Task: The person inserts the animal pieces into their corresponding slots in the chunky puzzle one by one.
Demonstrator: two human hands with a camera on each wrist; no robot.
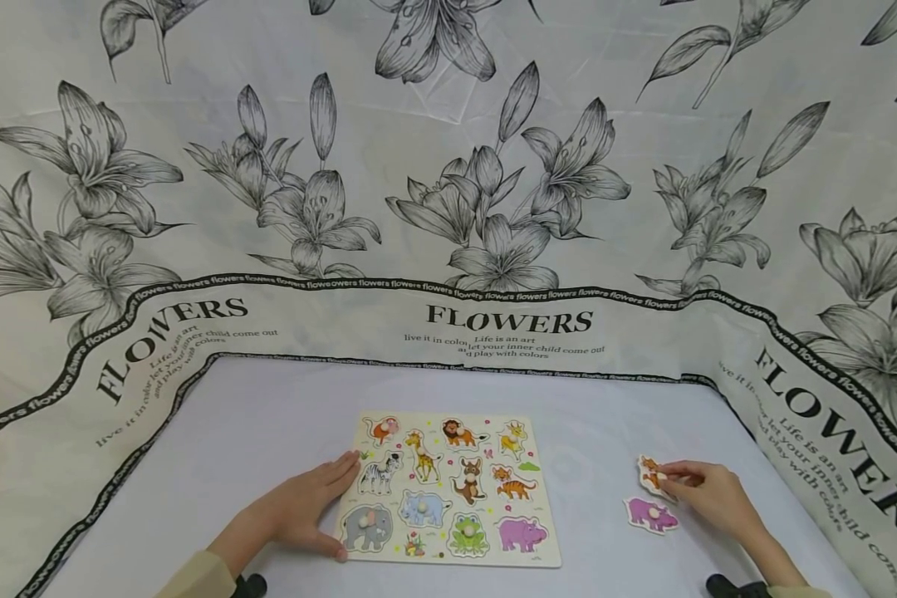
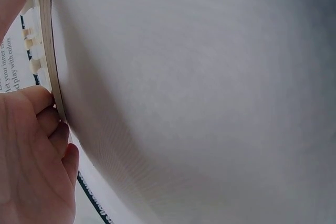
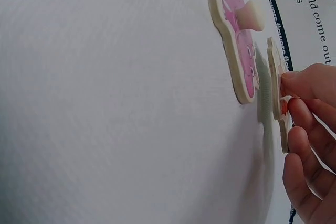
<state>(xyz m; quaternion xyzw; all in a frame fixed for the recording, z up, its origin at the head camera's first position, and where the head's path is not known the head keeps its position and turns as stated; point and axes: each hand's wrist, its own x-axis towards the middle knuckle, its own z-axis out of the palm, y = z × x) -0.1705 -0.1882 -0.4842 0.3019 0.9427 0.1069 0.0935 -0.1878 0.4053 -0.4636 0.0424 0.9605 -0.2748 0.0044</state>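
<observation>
A wooden animal puzzle board [image 1: 437,558] lies flat on the white cloth. My left hand [image 1: 299,505] rests at its left side, thumb near the lower corner and fingertips higher up the edge; the left wrist view shows those fingers [image 2: 48,121] against the board's side. Off to the right, my right hand [image 1: 713,498] pinches an orange tiger puzzle piece [image 1: 649,473] between thumb and fingers, partly covering it. Just below that, a purple hippo puzzle piece [image 1: 652,515] with a pale knob lies picture side up on the cloth.
Knobbed pieces such as the elephant [image 1: 368,529] and the frog [image 1: 468,536] sit in the board. Flat printed tiger [image 1: 513,483] and hippo [image 1: 523,536] pictures show at its right side. A floral curtain [image 1: 493,208] rises behind the table.
</observation>
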